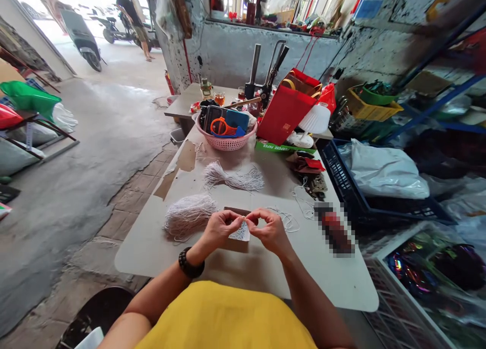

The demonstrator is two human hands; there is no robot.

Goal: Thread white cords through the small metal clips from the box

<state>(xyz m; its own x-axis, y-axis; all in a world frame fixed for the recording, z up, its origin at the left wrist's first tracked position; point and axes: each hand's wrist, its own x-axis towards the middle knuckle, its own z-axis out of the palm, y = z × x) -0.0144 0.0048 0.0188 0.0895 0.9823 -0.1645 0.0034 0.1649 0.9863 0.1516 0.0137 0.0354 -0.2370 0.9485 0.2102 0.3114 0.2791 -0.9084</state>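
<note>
From where I stand, the pale worktop (212, 268) spreads out before the seated person, its rounded near corners well out to either side of the forearms. The thicker cord bundle (190, 215) lies toward the left edge, close by the left hand (219, 228), while the other cord bundle (233, 177) sits farther toward the far edge, stretched mostly left to right. Over on the right-hand side, loose white cord (289, 221) curls just beyond the right hand (270, 231).

Between the hands, a little in from the near edge, there's a small cardboard box (237, 245), with its longer side seeming to run from near to far. White paper (243, 234) shows in it, with small grey bits on top, too fine for me to name.

The relation that counts is right over that box: the two hands meet tip to tip, coming in from opposite sides. On each, thumb and forefinger are closed in a pinch, and a tiny piece (245, 218) seems caught where they join, above the box's right side. It is as near to one hand as the other. I can't tell which way its long axis points; the fingertips hide most of it.
</note>
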